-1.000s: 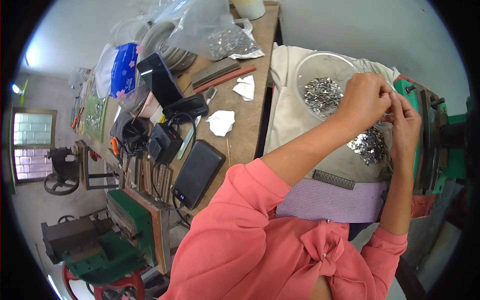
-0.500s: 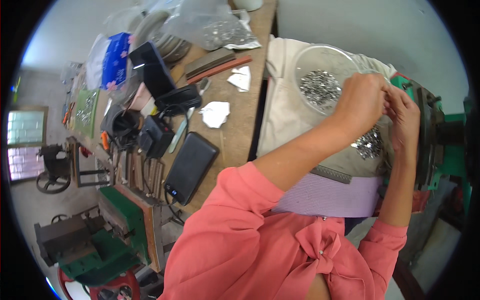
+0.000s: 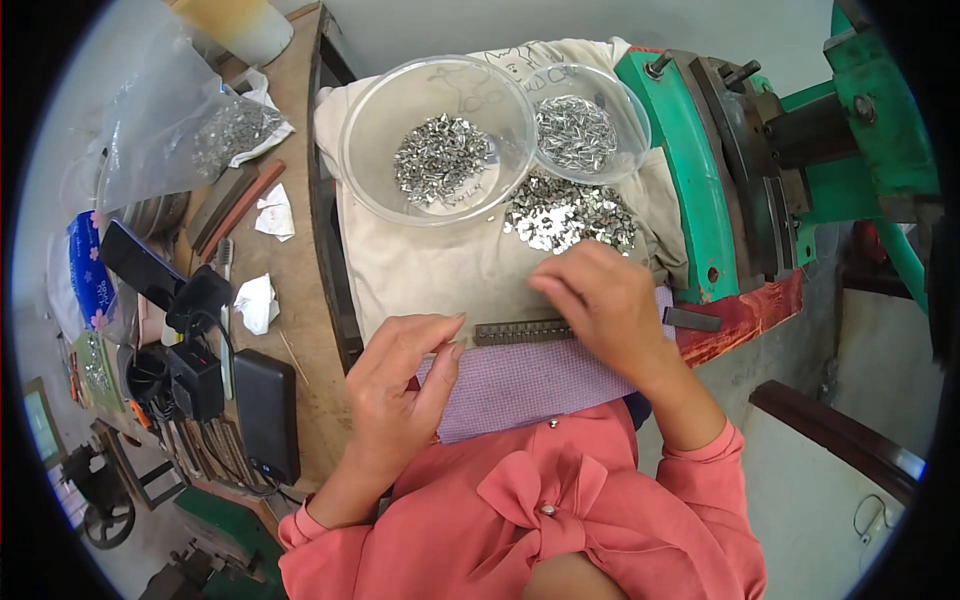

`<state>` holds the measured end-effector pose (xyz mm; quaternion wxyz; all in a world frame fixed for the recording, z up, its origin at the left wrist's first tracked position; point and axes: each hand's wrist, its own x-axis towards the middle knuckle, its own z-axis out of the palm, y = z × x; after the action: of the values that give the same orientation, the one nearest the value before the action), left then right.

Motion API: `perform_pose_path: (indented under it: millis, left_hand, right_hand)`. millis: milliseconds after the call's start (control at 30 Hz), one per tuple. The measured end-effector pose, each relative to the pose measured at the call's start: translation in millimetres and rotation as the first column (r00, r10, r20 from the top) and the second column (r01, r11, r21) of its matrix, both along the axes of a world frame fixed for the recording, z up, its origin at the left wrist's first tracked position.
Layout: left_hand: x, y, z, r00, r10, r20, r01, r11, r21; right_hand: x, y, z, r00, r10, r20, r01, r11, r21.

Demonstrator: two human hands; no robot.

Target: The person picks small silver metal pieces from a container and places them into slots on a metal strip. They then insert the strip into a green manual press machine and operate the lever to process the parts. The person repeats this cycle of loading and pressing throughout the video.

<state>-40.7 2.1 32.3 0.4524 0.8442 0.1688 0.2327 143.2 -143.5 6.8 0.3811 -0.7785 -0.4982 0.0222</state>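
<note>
A dark metal bar (image 3: 522,331) with a row of slots lies on the purple textured cloth (image 3: 510,390) at my lap. Left of the bar, my left hand (image 3: 395,380) is half curled, with a gap between thumb and forefinger and nothing visible in it. My right hand (image 3: 607,310) hangs over the bar's right part, hiding it, its thumb and fingers closed; whatever they may hold is too small to see. Just beyond is a loose heap of small shiny metal pieces (image 3: 570,220). Behind stand a large clear tub (image 3: 365,175) of small metal pieces and a smaller clear tub (image 3: 640,115) of slim metal pins.
A green machine (image 3: 690,230) stands at the right, with a short dark block (image 3: 692,319) by its near corner. On the wooden bench (image 3: 305,270) at left are a black power bank (image 3: 268,415), a phone (image 3: 140,262), paper scraps (image 3: 257,305) and a plastic bag (image 3: 160,120).
Both hands have come back from beside the tubs toward my lap and parted. My view has turned right, so the smaller tub and the slotted bar show more fully.
</note>
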Motion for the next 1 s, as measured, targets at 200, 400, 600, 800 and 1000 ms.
perform_pose_path:
  millis: [200,400,600,800,1000]
  left_hand:
    - [-4.8,-9.0,-32.3,0.985,-0.028,-0.171,0.037,0.998,0.052]
    - [1.8,-3.7,-36.1,0.983,-0.062,-0.172,0.057,0.998,-0.031]
    - [6.3,-3.4,-38.3,0.983,-0.055,-0.175,0.055,0.998,-0.007]
    - [5.7,-6.1,-35.0,0.982,-0.016,-0.187,0.002,0.997,-0.076]
    - [6.3,-2.4,-39.3,0.983,-0.078,-0.167,0.081,0.997,0.009]
  right_hand:
    - [-8.7,0.0,-14.6,0.979,0.057,0.194,-0.052,0.998,-0.029]
    - [-14.7,1.0,-12.7,0.956,0.068,0.285,-0.049,0.996,-0.072]
    - [-16.1,4.8,-15.2,0.98,0.055,0.19,-0.046,0.998,-0.051]
    - [-12.0,7.2,-11.3,0.99,0.037,0.139,-0.029,0.998,-0.058]
    - [-18.5,8.3,-8.8,0.976,0.029,0.217,-0.012,0.997,-0.079]
